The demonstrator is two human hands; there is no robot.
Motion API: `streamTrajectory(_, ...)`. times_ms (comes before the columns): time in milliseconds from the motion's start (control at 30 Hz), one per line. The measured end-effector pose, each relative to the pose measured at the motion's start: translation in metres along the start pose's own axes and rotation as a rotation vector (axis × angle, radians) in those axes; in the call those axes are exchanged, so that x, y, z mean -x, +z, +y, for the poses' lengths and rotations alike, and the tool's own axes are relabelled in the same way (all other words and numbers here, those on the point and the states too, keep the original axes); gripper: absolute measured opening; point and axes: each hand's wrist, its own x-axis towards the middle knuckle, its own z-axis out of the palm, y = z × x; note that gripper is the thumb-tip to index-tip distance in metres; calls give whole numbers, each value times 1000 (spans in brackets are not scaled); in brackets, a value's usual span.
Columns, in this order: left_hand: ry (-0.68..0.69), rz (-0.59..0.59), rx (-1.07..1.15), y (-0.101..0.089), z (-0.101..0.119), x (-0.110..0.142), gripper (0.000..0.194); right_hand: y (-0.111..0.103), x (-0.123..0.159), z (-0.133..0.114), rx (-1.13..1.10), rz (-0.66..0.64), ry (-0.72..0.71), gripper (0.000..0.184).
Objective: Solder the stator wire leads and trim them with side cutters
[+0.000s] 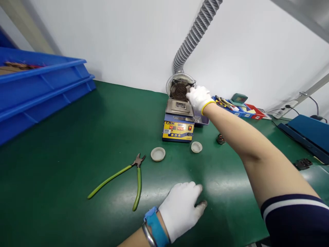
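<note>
My right hand (199,98), in a white glove with a yellow cuff, reaches out to the round-grilled exhaust fan (180,91). Its curled fingertips are at the fan's right edge; what they pinch there is partly hidden. Below the fan stands a yellow and blue solder pot (178,128) with a metal top and lit red digits. Gloved in white too, my left hand (181,209) rests palm down on the green table, thumb apart, holding nothing. Diagonal cutters (138,164) with long green handles lie spread to its left. Two small pale dishes (158,154) sit before the pot.
Stacked blue crates (46,85) stand at the left. A grey ribbed duct (195,34) runs up from behind the fan. Right of the pot are a purple tray (202,120), a small copper-coloured part (220,139), blue bins (244,112) with tools and a red bin (257,114).
</note>
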Motion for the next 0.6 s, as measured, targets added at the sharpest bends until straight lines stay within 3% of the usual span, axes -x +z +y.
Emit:
streamTrajectory(133, 7, -18, 14, 0, 0, 0, 25, -12, -9, 16, -214, -93, 167, 38)
streamTrajectory(300, -11, -5, 26, 1, 0, 1, 26, -2, -18, -2, -352, -51, 262, 49)
streamTrajectory(433, -11, -2, 14, 0, -2, 1, 26, 8, -21, -16, -387, -34, 283, 48)
streamTrajectory(600, -4, 10, -2, -2, 0, 1, 22, -2, -9, 0, -515, 46, 270, 43)
